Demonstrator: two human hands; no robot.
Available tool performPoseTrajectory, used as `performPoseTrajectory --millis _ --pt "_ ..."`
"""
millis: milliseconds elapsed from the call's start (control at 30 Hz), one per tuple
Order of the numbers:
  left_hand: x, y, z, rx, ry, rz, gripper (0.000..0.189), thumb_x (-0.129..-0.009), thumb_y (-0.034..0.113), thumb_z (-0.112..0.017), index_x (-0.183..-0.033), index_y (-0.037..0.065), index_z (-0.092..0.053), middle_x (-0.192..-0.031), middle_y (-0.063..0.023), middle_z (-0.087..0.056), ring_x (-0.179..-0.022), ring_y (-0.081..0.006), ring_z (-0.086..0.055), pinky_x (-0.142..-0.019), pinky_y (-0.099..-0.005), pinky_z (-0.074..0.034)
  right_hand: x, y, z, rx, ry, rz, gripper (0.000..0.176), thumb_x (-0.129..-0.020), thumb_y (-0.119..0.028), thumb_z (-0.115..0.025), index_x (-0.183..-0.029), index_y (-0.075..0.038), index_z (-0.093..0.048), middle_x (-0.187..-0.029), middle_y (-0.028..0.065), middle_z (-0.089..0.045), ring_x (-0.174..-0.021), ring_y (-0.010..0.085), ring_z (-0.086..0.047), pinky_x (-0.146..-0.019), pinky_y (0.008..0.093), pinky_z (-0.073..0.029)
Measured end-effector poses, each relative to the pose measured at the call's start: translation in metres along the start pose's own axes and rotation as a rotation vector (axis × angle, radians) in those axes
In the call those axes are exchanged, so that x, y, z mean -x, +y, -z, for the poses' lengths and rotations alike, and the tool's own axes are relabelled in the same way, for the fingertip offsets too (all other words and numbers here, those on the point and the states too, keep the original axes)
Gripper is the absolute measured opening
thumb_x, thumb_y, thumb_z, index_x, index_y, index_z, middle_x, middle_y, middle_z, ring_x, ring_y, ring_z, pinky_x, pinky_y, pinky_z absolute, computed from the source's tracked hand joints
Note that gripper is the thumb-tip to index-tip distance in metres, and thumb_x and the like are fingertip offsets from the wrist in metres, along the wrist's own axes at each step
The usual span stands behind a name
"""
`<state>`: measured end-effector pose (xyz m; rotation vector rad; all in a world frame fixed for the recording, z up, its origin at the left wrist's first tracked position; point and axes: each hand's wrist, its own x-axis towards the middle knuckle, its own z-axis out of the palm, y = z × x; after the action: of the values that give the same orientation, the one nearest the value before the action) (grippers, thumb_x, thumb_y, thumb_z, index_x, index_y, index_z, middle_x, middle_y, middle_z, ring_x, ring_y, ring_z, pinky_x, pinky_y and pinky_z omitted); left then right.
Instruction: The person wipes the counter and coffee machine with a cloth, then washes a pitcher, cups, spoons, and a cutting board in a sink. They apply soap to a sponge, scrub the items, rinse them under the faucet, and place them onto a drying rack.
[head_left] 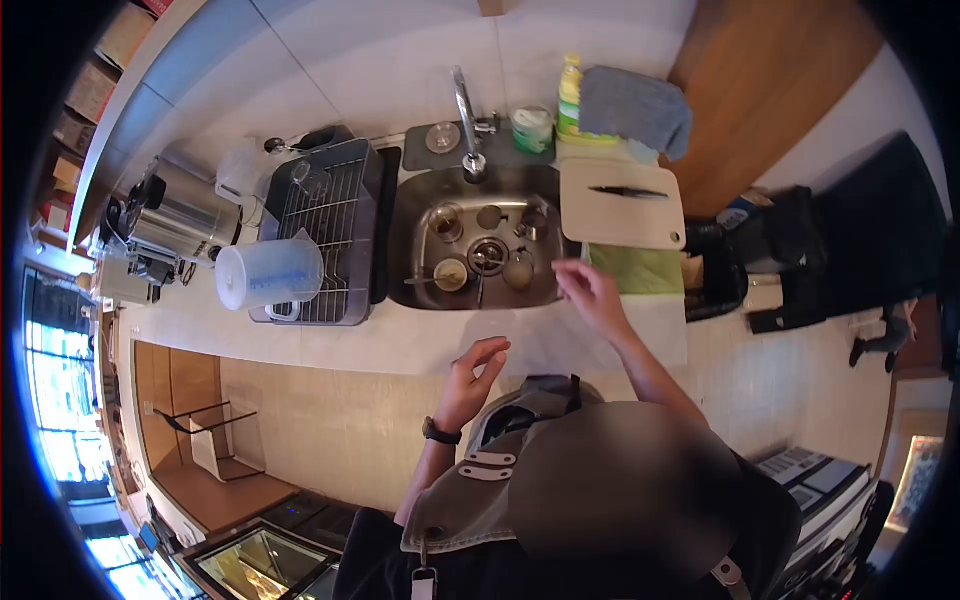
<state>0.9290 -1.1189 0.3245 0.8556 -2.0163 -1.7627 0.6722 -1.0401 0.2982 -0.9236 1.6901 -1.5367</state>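
Note:
My left hand [474, 382], with a dark watch [440, 432] at the wrist, hovers before the counter's front edge. Its fingers are stretched and the thumb stands apart, with nothing held. Over the sink's front right corner, my right hand [594, 295] is open, fingers loosely extended and empty. Inside the steel sink [408, 225] lie several used dishes: a glass with brown residue [446, 222], a small white cup [450, 275] with a utensil beside it, and another glass [518, 275] nearest my right hand. The drain [488, 257] sits among them.
A faucet [465, 115] rises behind the sink. At left, a dish rack [340, 230] holds a plastic pitcher [270, 273]. A knife [628, 191] lies on the cutting board [620, 220] at right, beside a green cloth [632, 270]. Behind stand a yellow bottle [570, 95] and grey towel [635, 105].

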Motion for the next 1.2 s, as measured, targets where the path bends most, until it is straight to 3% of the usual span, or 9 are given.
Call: performPoseTrajectory --millis 167,267,367,700,767,933,1033,1133,1200 --pt "-0.048 0.042 0.008 -0.274 0.007 -0.088 0.028 -0.096 0.019 -0.061 -0.12 0.004 -0.062 -0.119 -0.0141 -0.067 -0.112 -0.0287 -0.064 -0.095 -0.0363 -0.049 -0.211 -0.047 -0.011 0.689 0.11 0.478 0.03 -0.092 -0.017 -0.06 -0.12 -0.006 -0.061 -0.105 0.0187 -0.069 -0.098 0.0352 -0.067 -0.084 0.0421 -0.053" --pt "-0.067 0.051 0.004 -0.284 0.016 -0.16 0.028 -0.095 0.019 -0.062 -0.119 0.005 -0.063 -0.116 -0.0147 -0.068 -0.111 -0.0326 -0.064 -0.093 -0.0383 -0.05 -0.314 -0.054 -0.038 1.04 0.074 0.479 0.025 -0.091 -0.013 -0.055 -0.113 -0.003 -0.063 -0.11 0.0203 -0.066 -0.101 0.0369 -0.065 -0.088 0.0457 -0.053" --pt "-0.069 0.051 0.001 -0.221 0.0 -0.204 0.028 -0.094 0.019 -0.064 -0.119 0.005 -0.063 -0.115 -0.015 -0.068 -0.11 -0.0337 -0.064 -0.093 -0.04 -0.05 -0.358 -0.076 -0.057 1.448 -0.205 0.199 0.025 -0.091 -0.012 -0.054 -0.112 -0.003 -0.064 -0.116 0.0187 -0.065 -0.104 0.0364 -0.065 -0.09 0.0451 -0.053" --pt "-0.082 0.025 0.067 -0.186 -0.146 -0.136 0.032 -0.094 0.02 -0.065 -0.12 0.003 -0.062 -0.117 -0.0165 -0.067 -0.11 -0.0344 -0.063 -0.092 -0.0408 -0.05 -0.372 -0.072 -0.064 1.397 -0.278 0.17 0.022 -0.088 -0.013 -0.055 -0.105 -0.002 -0.065 -0.108 0.0228 -0.064 -0.107 0.0383 -0.062 -0.091 0.0445 -0.051" --pt "-0.099 0.021 0.083 -0.187 -0.19 -0.169 0.033 -0.094 0.02 -0.064 -0.122 0.001 -0.061 -0.117 -0.0173 -0.067 -0.111 -0.0342 -0.063 -0.093 -0.0406 -0.05 -0.371 -0.027 -0.058 1.303 -0.23 0.211 0.02 -0.084 -0.015 -0.063 -0.101 -0.004 -0.066 -0.1 0.0234 -0.066 -0.104 0.0402 -0.063 -0.087 0.0452 -0.052" --pt "-0.154 -0.015 0.096 0.123 -0.305 -0.039 0.029 -0.1 0.017 -0.058 -0.122 0.0 -0.059 -0.113 -0.0049 -0.064 -0.105 -0.012 -0.06 -0.09 -0.0268 -0.049 -0.318 0.033 -0.056 0.809 -0.152 0.211 0.024 -0.085 -0.01 -0.064 -0.109 -0.006 -0.069 -0.105 0.0222 -0.069 -0.091 0.0386 -0.068 -0.085 0.0408 -0.053" --pt "-0.186 -0.039 0.095 0.289 -0.316 0.052 0.028 -0.099 0.018 -0.058 -0.122 0.001 -0.06 -0.113 -0.0047 -0.064 -0.104 -0.0109 -0.06 -0.09 -0.026 -0.048 -0.274 0.081 -0.081 -0.083 -0.017 -0.161 0.029 -0.089 -0.004 -0.058 -0.117 0.0 -0.064 -0.11 0.0162 -0.07 -0.093 0.0244 -0.07 -0.085 0.0366 -0.057" --pt "-0.213 -0.052 0.093 0.481 -0.204 0.225 0.03 -0.098 0.022 -0.059 -0.123 0.005 -0.059 -0.116 -0.005 -0.062 -0.107 -0.0124 -0.057 -0.093 -0.0286 -0.046 -0.255 0.126 -0.113 -0.799 -0.017 -0.572 0.035 -0.093 -0.003 -0.052 -0.126 0.008 -0.051 -0.114 0.0178 -0.066 -0.105 0.0325 -0.066 -0.098 0.0391 -0.054" --pt "-0.23 -0.072 0.088 0.61 -0.034 0.314 0.032 -0.096 0.023 -0.06 -0.123 0.006 -0.059 -0.118 -0.005 -0.06 -0.109 -0.015 -0.056 -0.095 -0.0321 -0.045 -0.254 0.159 -0.135 -0.941 0.026 -0.502 0.033 -0.093 -0.004 -0.051 -0.124 0.008 -0.052 -0.114 0.0186 -0.065 -0.109 0.0332 -0.064 -0.102 0.0412 -0.051"
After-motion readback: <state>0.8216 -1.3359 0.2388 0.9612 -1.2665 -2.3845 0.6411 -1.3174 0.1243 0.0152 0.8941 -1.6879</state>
